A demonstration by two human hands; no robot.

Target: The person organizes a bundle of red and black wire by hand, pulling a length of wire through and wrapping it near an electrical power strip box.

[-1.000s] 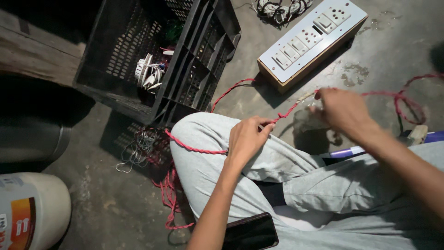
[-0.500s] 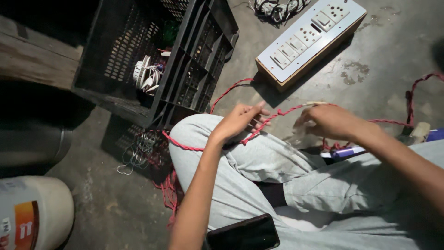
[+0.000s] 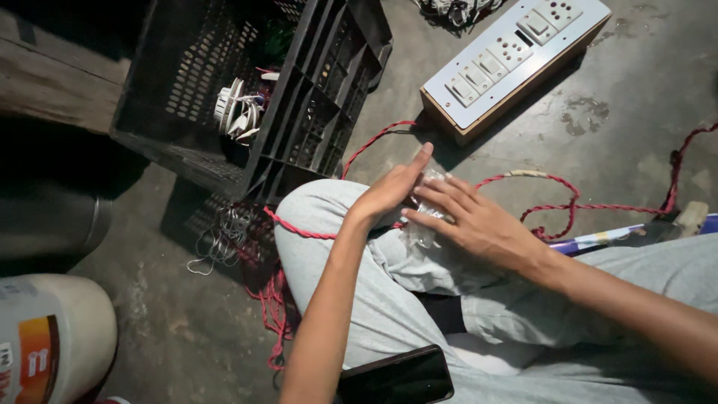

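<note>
Red twisted wire (image 3: pixel 557 196) lies on concrete floor (image 3: pixel 636 97) at 3 o'clock of hands, runs over knee. Left hand (image 3: pixel 393 191) and right hand (image 3: pixel 471 221) together, fingers flat, pressing small clear plastic piece (image 3: pixel 428 213). Switchboard (image 3: pixel 516 56) at 1 o'clock, black crate (image 3: pixel 299 97) at 10 o'clock.

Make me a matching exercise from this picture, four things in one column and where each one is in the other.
1. switch board
2. black crate
3. phone
4. red twisted wire

a. on the person's lap, bottom of the view
b. trailing over the floor and knee
c. on the floor, top right
d. top left, holding white parts

Pairs: 1-c, 2-d, 3-a, 4-b
</note>
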